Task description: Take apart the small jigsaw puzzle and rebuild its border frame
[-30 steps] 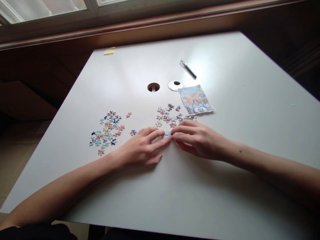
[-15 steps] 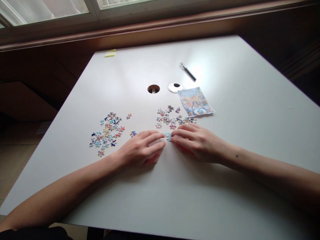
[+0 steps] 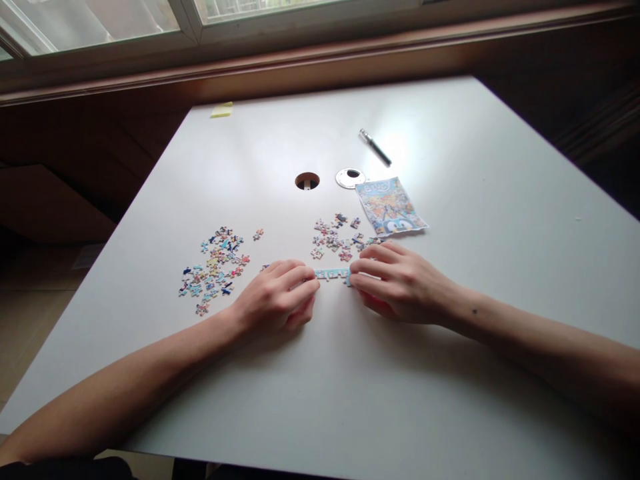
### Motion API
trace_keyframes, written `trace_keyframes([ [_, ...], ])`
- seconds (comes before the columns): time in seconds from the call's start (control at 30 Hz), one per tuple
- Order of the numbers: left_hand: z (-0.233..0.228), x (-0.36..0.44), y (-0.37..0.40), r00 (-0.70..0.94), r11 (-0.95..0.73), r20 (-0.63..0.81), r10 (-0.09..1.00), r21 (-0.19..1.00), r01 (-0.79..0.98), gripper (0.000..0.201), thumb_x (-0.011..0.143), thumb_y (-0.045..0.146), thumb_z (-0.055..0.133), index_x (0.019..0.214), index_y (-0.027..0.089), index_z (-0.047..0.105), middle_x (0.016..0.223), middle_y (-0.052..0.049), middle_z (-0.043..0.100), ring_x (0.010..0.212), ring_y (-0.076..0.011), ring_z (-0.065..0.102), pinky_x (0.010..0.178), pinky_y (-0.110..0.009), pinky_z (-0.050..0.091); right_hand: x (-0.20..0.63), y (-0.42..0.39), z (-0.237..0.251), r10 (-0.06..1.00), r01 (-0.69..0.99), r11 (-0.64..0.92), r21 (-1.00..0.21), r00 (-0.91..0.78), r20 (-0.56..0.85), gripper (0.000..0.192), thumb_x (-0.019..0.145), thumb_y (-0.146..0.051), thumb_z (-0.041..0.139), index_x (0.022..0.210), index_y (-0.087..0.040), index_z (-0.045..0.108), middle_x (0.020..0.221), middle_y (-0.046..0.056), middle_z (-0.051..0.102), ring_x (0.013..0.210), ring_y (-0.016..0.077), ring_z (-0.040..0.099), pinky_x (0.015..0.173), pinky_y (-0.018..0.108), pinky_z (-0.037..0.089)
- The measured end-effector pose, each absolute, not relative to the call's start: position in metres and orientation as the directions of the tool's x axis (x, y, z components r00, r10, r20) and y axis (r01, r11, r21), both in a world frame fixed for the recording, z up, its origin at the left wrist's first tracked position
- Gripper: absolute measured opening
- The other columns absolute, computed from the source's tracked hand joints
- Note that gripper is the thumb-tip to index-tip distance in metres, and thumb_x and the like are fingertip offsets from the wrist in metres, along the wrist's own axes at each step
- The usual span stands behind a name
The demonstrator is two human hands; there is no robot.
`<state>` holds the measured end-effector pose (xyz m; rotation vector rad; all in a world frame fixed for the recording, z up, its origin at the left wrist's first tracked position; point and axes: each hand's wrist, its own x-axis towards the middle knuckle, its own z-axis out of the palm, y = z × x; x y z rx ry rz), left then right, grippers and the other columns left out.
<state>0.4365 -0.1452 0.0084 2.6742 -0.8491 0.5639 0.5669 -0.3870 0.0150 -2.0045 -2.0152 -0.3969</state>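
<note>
A short strip of joined light-blue jigsaw puzzle pieces (image 3: 331, 274) lies on the white table between my hands. My left hand (image 3: 280, 292) has its fingers curled and pressed together at the strip's left end. At the right end, my right hand (image 3: 395, 277) pinches the strip, with its fingertips hiding that edge. Just beyond my right fingers is a loose cluster of puzzle pieces (image 3: 330, 239). Left of my left hand spreads a larger pile of pieces (image 3: 217, 257), and one piece peeks out from behind its knuckles.
A printed puzzle picture sheet (image 3: 393, 205) lies beyond my right hand. Behind it are a dark pen (image 3: 375, 147), a round cable-hole cover (image 3: 345, 179) and the open cable hole (image 3: 307, 181). Yellow tape (image 3: 222, 110) marks the far left corner of the table (image 3: 320, 400).
My hands have moved slightly apart, the left one to the left and the right one to the right. More of the light-blue strip now shows between them.
</note>
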Motion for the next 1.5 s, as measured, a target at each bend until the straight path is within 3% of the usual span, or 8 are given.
trace_keyframes([
  [0.2,0.005,0.437,-0.142,0.763,-0.782,0.468,-0.446,0.211,-0.587,0.018,0.085,0.012,0.056,0.101,0.018,0.061,0.100,-0.009,0.068,0.097,-0.0214,0.062,0.085,-0.037,0.054,0.567,-0.386,0.016,0.903,0.993,-0.046,-0.113,0.090,0.421,0.007,0.087,-0.014,0.058,0.087,-0.020,0.063,0.088,0.006,0.068,0.083,0.0199,0.056,0.073,0.035,0.044],
  [0.4,0.004,0.439,-0.138,0.822,-0.839,0.533,-0.198,0.341,-0.423,0.011,0.083,0.009,0.055,0.082,0.020,0.051,0.079,-0.003,0.059,0.079,-0.0178,0.054,0.074,-0.033,0.048,0.582,-0.386,0.009,0.750,0.917,-0.317,-0.242,0.399,0.527,0.005,0.086,-0.017,0.059,0.085,-0.021,0.062,0.086,0.006,0.069,0.082,0.0228,0.059,0.077,0.039,0.047],
  [0.5,0.004,0.439,-0.139,0.828,-0.851,0.543,-0.142,0.361,-0.382,0.014,0.081,0.009,0.055,0.078,0.020,0.047,0.074,-0.001,0.055,0.075,-0.0172,0.052,0.072,-0.033,0.045,0.592,-0.387,0.004,0.661,0.857,-0.402,-0.323,0.516,0.545,0.006,0.086,-0.017,0.059,0.084,-0.022,0.062,0.084,0.005,0.069,0.079,0.0230,0.060,0.080,0.042,0.048],
  [0.7,0.008,0.436,-0.139,0.838,-0.862,0.518,-0.171,0.333,-0.382,0.012,0.072,0.011,0.049,0.073,0.021,0.043,0.067,-0.001,0.050,0.070,-0.0178,0.046,0.071,-0.035,0.039,0.605,-0.388,0.004,0.543,0.761,-0.425,-0.491,0.648,0.534,0.015,0.081,-0.011,0.055,0.085,-0.023,0.064,0.078,0.004,0.067,0.073,0.0218,0.061,0.064,0.036,0.050],
  [0.93,0.013,0.433,-0.136,0.866,-0.835,0.456,-0.207,0.379,-0.399,0.011,0.069,0.016,0.043,0.070,0.021,0.034,0.064,0.000,0.041,0.064,-0.0172,0.037,0.069,-0.038,0.034,0.610,-0.389,0.003,0.528,0.747,-0.427,-0.510,0.664,0.530,0.015,0.081,-0.011,0.055,0.085,-0.022,0.064,0.080,0.004,0.068,0.072,0.0201,0.061,0.058,0.032,0.049],
  [1.33,0.013,0.433,-0.133,0.865,-0.804,0.420,-0.275,0.392,-0.447,0.010,0.070,0.017,0.038,0.069,0.020,0.028,0.061,-0.001,0.038,0.062,-0.0176,0.031,0.068,-0.039,0.031,0.618,-0.391,-0.005,0.607,0.804,-0.433,-0.407,0.594,0.527,0.017,0.080,-0.009,0.054,0.085,-0.022,0.063,0.087,0.004,0.068,0.086,0.0240,0.059,0.077,0.039,0.047],
  [1.5,0.013,0.434,-0.132,0.861,-0.793,0.412,-0.299,0.395,-0.464,0.011,0.070,0.016,0.037,0.070,0.020,0.026,0.062,-0.001,0.037,0.062,-0.0176,0.030,0.069,-0.038,0.030,0.619,-0.392,-0.008,0.614,0.776,-0.418,-0.473,0.625,0.482,0.021,0.081,-0.007,0.050,0.089,-0.021,0.064,0.090,0.005,0.068,0.088,0.0238,0.058,0.081,0.039,0.046],
])
